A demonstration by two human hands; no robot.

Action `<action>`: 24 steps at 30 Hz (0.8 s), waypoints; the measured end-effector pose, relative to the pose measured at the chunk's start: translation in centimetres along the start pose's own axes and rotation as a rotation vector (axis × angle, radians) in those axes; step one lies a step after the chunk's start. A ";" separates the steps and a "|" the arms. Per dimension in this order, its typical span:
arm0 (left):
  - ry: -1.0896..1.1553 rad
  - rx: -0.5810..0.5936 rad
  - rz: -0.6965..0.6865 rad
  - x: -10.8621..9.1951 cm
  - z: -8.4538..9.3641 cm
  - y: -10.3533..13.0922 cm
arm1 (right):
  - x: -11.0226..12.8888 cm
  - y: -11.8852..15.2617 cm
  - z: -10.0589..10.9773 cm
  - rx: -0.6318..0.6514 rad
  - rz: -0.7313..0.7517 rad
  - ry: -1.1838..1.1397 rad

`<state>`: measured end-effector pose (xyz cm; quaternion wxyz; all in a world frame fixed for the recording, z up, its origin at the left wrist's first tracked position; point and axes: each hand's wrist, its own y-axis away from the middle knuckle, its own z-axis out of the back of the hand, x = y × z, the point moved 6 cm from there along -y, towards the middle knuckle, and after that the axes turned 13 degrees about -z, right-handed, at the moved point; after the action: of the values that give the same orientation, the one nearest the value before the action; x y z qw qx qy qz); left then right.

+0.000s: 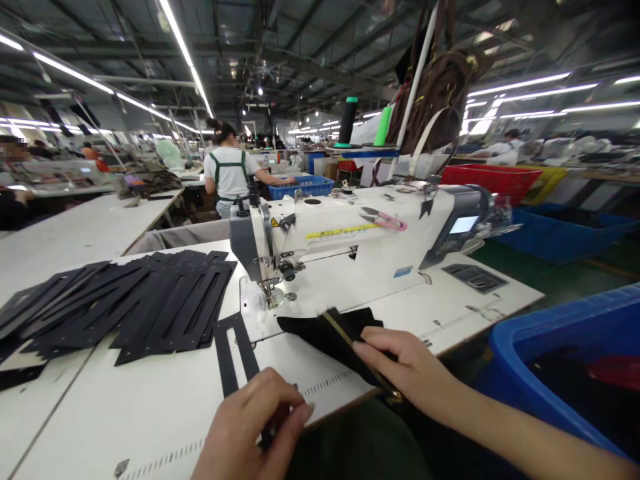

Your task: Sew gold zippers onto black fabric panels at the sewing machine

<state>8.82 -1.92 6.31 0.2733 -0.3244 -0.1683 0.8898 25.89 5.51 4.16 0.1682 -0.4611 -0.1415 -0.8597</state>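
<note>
My right hand (407, 370) pinches a brass-coloured zipper (341, 328) that lies along a piece of black fabric (313, 331) at the table's front edge. The lower end of the zipper hangs past that edge. Lower and to the left, my left hand (255, 423) is closed with its fingers curled toward the thumb; a dark bit shows between them, too hidden to name. Just beyond it lies a single black panel (227, 360) with a long slot. The sewing machine (345, 227) stands behind the fabric, its needle and presser foot (270, 293) left of my right hand.
A spread pile of black slotted panels (170, 300) covers the table's left part. Pink-handled snips (385, 219) rest on the machine. A blue bin (510, 340) stands close by my right arm. Beyond the machine, a person (230, 167) reaches toward a blue basket (305, 188).
</note>
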 end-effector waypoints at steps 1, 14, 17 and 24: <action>0.113 -0.003 0.127 0.6 -0.5 -0.4 | -0.1 -0.4 0.1 0.030 -0.101 -0.118; 0.717 -0.405 0.546 4.1 -2.8 -3.2 | 3.2 -1.9 -1.7 -0.077 0.122 -0.183; 0.802 -0.420 0.578 4.6 -2.4 -3.0 | 1.8 -3.5 -1.1 -0.164 0.059 -0.146; 0.876 -0.353 0.667 5.3 -2.3 -1.8 | -1.1 -7.7 -2.3 -0.039 -0.109 -0.155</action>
<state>7.62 2.99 2.94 -0.0363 -0.7386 -0.0741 0.6690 21.54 11.70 1.30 0.1006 -0.5211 -0.1625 -0.8318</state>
